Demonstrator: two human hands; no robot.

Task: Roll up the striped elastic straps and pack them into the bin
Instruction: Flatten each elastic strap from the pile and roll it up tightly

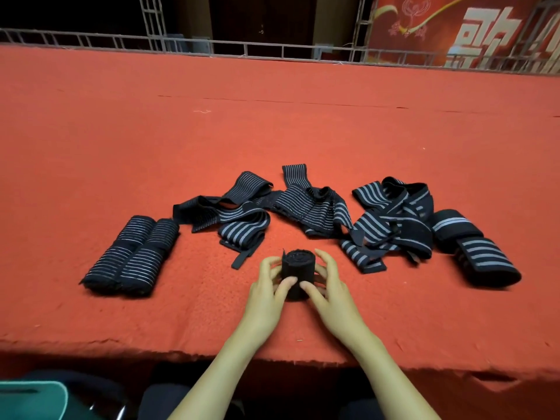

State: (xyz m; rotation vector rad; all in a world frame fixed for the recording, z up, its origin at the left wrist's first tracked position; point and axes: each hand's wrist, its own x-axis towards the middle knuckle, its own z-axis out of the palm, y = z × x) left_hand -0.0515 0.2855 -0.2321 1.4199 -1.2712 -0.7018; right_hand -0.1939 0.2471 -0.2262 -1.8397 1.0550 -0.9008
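A tightly rolled dark strap (298,269) stands on end on the red cloth near the front edge. My left hand (268,291) grips its left side and my right hand (328,291) grips its right side, thumbs pressed on the near face. Loose striped straps lie in a tangled heap (272,210) behind the roll, and another tangle (391,219) lies to the right. Finished striped rolls (133,256) lie side by side at the left. More rolled straps (472,250) lie at the far right. The teal bin's (33,398) corner shows at bottom left, below the table.
The red felt-covered table (272,116) stretches far back to a metal railing (272,50). Its ragged front edge (303,359) runs just below my forearms. A red banner (469,28) with white characters hangs at the back right.
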